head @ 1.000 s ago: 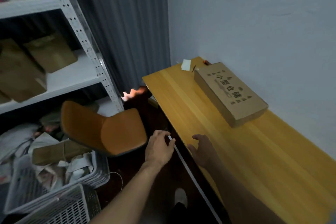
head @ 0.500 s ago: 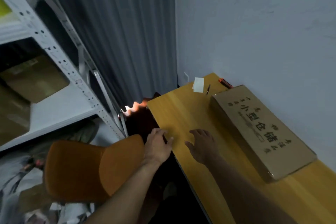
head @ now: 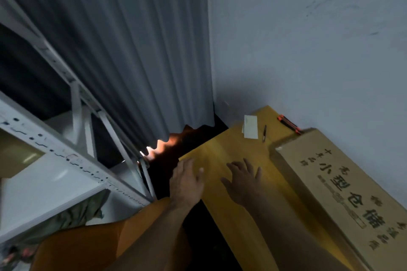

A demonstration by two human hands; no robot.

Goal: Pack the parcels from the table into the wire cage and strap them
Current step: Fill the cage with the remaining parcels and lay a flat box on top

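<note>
Both hands are spread wide and empty: left hand (head: 187, 180) at the desk (head: 220, 152) edge, right hand (head: 244, 180) above its top. Over the last second they have advanced toward the cardboard box (head: 341, 182) lying along the wall (head: 308, 50), so picking it up seems next.

Was dim and bluish, with a warm orange glow leaking under the curtain (head: 136, 50) hem. Smeared the shelving rack (head: 72, 156) with motion blur and bowed lines near the edges. Laid soft shadow on the table (head: 220, 154) beside the cardboard box (head: 343, 182).
</note>
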